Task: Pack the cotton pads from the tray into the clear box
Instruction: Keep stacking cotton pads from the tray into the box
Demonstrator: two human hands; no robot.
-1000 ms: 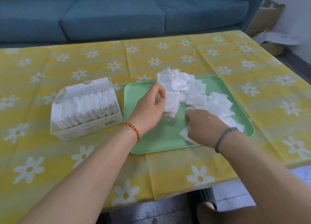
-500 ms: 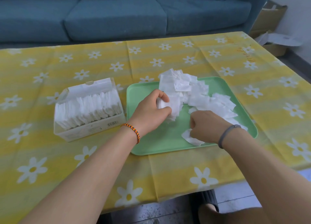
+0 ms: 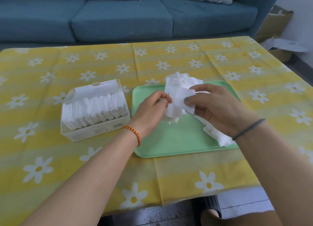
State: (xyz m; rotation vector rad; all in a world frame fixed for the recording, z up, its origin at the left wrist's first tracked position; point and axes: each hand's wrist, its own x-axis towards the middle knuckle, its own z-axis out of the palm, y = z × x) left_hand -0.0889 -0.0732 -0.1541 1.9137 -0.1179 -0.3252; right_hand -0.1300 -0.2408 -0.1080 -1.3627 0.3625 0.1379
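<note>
A bunch of cotton pads (image 3: 177, 100) is held above the green tray (image 3: 169, 141) at frame centre, pinched by the left hand (image 3: 150, 112) and right hand (image 3: 215, 107). More pads fill the clear box (image 3: 94, 110) at centre left.

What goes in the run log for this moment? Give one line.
stage: gathering | left hand: holds cotton pads | right hand: pinches same pads | tray: pads remain | clear box: open, nearly full
</note>
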